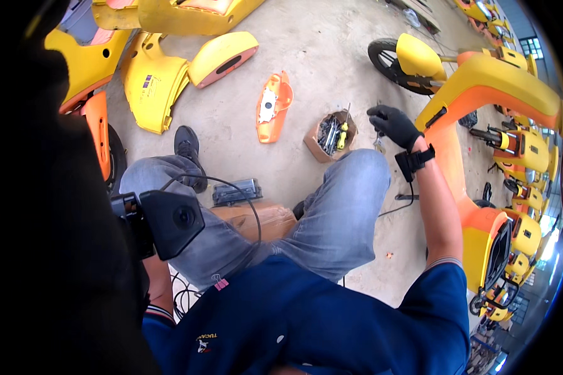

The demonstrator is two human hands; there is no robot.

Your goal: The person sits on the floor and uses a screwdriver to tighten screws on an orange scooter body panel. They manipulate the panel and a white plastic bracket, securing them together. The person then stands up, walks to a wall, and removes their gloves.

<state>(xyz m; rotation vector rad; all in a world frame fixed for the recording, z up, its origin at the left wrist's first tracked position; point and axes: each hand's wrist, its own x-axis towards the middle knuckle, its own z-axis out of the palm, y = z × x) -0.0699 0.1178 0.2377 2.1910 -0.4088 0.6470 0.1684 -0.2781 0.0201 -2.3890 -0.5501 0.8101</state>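
Note:
My right hand (394,126), in a black glove, is raised between the box and the yellow-orange scooter body (481,78). Its fingers are curled together; whatever they hold, if anything, cannot be made out. Just left of it stands an open cardboard box (319,145) of metal hardware, with a yellow-handled screwdriver (343,136) on top. A large dark blurred shape fills the left side, apparently my left hand (91,206) in its glove close to the lens; its fingers cannot be told apart. An orange plastic shell (271,128) with a white inner part lies on the floor ahead.
Yellow body panels (150,87) lie at the far left, beside a rounded yellow cover (224,57). Between my legs are a grey-black case (236,192) and a brown cardboard piece (263,220). More yellow scooters (527,234) line the right. A black cable (251,203) crosses my lap.

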